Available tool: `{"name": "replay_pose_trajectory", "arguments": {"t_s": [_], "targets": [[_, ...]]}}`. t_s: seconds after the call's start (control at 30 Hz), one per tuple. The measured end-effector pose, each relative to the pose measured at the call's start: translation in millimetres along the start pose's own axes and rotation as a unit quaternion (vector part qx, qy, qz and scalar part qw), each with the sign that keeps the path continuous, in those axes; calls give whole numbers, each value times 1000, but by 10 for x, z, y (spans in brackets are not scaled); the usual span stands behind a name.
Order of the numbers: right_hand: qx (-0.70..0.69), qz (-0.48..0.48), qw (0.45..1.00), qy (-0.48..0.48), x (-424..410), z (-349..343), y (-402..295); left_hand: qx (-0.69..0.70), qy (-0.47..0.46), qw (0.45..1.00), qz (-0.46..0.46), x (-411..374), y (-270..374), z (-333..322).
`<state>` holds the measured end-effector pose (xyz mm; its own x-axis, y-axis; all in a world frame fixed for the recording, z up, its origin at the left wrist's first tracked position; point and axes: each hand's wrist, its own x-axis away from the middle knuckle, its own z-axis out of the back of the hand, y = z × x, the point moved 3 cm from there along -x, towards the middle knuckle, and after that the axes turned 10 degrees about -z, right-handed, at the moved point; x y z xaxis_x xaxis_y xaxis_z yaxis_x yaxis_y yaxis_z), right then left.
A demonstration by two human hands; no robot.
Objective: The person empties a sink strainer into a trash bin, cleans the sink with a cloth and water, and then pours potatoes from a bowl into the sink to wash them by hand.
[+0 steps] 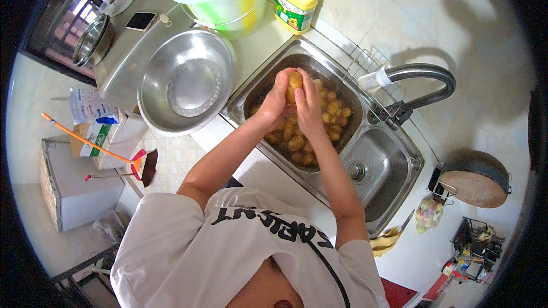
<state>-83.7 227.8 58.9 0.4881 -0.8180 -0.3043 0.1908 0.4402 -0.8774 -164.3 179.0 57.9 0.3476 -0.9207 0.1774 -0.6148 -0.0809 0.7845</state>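
Note:
Over the larger sink basin (252,90), I hold one yellow-brown potato (294,80) between both hands. My left hand (275,96) wraps its left side. My right hand (309,105) presses against its right side, fingers along the skin. Below them, many small potatoes (295,142) lie in brownish water in the basin, partly hidden by my hands and forearms.
A wide steel bowl (192,87) stands left of the sink. Behind it are a striped bucket (222,4) and a yellow detergent jug (295,4). The curved faucet (432,77) rises at right, by the smaller basin (376,167). A knife (407,220) lies near a yellow cloth (386,241).

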Motion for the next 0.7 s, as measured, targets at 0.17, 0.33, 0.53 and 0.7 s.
{"name": "replay_pose_trajectory", "arguments": {"t_s": [0.17,0.33,0.53,0.7], "targets": [[-17,-65,997,-33,-1,492,-84,93,-90,991,17,226,181,-78],[-209,-144,960,-122,165,559,-337,129,-125,984,16,440,211,-200],[-281,-206,925,-150,233,604,-516,120,-139,983,4,624,297,-318],[-310,-241,903,-177,241,582,-614,110,-152,982,-24,691,344,-317]]}}
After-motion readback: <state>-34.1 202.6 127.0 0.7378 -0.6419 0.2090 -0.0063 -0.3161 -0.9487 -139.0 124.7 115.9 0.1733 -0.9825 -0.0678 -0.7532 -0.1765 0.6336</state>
